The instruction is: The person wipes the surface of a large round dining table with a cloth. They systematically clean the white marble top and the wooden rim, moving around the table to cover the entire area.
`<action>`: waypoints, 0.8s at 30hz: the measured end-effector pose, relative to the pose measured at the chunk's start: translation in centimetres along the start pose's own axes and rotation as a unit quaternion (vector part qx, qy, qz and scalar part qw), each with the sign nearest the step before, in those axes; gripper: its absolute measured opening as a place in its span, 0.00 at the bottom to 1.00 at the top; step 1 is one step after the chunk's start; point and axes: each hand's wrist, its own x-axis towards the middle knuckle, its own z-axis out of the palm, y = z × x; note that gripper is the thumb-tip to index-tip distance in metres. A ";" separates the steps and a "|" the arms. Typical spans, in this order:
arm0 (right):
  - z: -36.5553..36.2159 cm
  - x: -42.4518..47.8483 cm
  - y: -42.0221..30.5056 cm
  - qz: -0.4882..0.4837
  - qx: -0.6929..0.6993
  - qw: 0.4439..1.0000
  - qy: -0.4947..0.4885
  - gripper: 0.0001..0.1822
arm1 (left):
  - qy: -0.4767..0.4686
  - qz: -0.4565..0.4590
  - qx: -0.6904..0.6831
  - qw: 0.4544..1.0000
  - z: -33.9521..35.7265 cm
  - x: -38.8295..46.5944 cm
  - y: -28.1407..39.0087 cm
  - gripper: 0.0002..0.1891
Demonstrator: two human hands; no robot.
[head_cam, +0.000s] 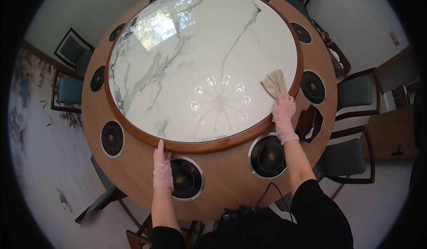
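Note:
A round turntable with a glossy white marble-patterned top [200, 62] and a brown wooden rim [213, 148] covers the middle of a round wooden table [220, 179]. My right hand [283, 113], in a thin pink glove, is closed on a folded beige cloth [274, 81]. The cloth lies against the marble surface near its right edge. Also gloved in pink, my left hand [162, 159] touches the near-left part of the rim with a fingertip, beside a black round inset plate [182, 179]. Its other fingers are partly hidden, so a grip on the rim is unclear.
More black inset plates [112, 138] ring the tabletop. A dark angular box [309, 123] with something white in it sits right of my right forearm. Chairs with blue-green seats [355, 92] surround the table. A thin black cable [267, 195] hangs by my body.

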 end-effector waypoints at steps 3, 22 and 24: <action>-1.4 -2.6 -4.1 -0.020 0.001 0.999 -0.030 0.22 | 0.008 -0.002 0.004 1.000 -0.4 0.2 0.1 0.28; -5.2 -12.1 -14.3 -0.368 0.207 0.895 -0.145 0.20 | -0.001 -0.015 0.020 1.000 -1.3 0.2 1.2 0.27; -4.4 -9.6 -8.8 -0.339 0.175 0.914 -0.137 0.22 | -0.003 -0.009 0.027 1.000 -1.4 -0.2 1.2 0.28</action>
